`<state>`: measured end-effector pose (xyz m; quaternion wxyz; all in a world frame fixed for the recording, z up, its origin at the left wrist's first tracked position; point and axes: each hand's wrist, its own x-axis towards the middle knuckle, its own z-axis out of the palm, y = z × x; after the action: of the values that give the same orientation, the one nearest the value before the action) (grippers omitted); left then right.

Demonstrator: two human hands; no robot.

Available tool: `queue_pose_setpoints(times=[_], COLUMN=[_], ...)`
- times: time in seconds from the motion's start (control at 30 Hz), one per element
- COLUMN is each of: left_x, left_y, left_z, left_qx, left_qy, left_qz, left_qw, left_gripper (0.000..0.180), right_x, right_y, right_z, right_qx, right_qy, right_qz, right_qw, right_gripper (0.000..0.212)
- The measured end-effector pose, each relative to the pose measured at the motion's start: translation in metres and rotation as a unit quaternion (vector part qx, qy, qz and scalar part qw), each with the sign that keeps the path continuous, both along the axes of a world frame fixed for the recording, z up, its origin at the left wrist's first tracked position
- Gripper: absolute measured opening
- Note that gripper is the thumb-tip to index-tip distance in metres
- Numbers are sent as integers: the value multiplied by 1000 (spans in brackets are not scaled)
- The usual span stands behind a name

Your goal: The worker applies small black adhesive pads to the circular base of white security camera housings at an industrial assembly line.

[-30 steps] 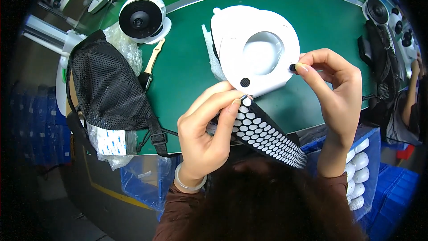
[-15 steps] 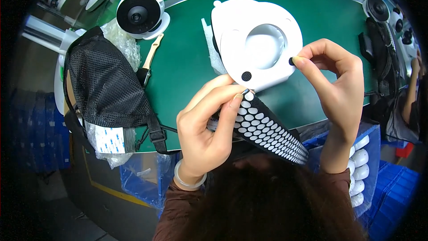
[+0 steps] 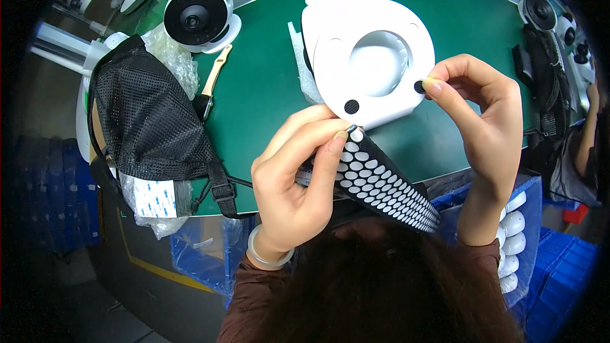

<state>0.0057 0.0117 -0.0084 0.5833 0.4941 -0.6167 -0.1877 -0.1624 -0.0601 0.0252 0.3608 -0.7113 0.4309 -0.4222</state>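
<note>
White housing (image 3: pixel 333 70) on a green counter (image 3: pixel 267 70)

The fingers of the left hand (image 3: pixel 292 178) are pinched closed on the end of a white-spotted strip (image 3: pixel 376 184), just below the housing. Those of the right hand (image 3: pixel 488 114), likewise closed, pinch the edge of a black disc (image 3: pixel 419 86) at the housing's lower-right rim; a second disc (image 3: pixel 351 107) sits lower left.

Left hand (image 3: pixel 295 174) curled, pinching, fingertips (image 3: pixel 337 144) upward; right hand (image 3: pixel 489 114) higher, pinching, thumb (image 3: pixel 452 100) angled up-left.
</note>
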Motion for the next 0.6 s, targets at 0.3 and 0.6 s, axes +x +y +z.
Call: queue_pose_setpoints(times=[0.3, 0.6], left_x=[2, 5], left_y=[1, 28], left_z=[0, 5], left_qx=[5, 13], left_qy=[-4, -28], left_qz=[1, 11], left_qw=[1000, 999], left_gripper=[10, 16], right_x=[6, -4], right_y=[-1, 45], right_z=[-8, -24], right_qx=[-31, 26], right_qy=[-26, -48], right_qz=[-20, 114], right_qw=[999, 992], right_gripper=[8, 17])
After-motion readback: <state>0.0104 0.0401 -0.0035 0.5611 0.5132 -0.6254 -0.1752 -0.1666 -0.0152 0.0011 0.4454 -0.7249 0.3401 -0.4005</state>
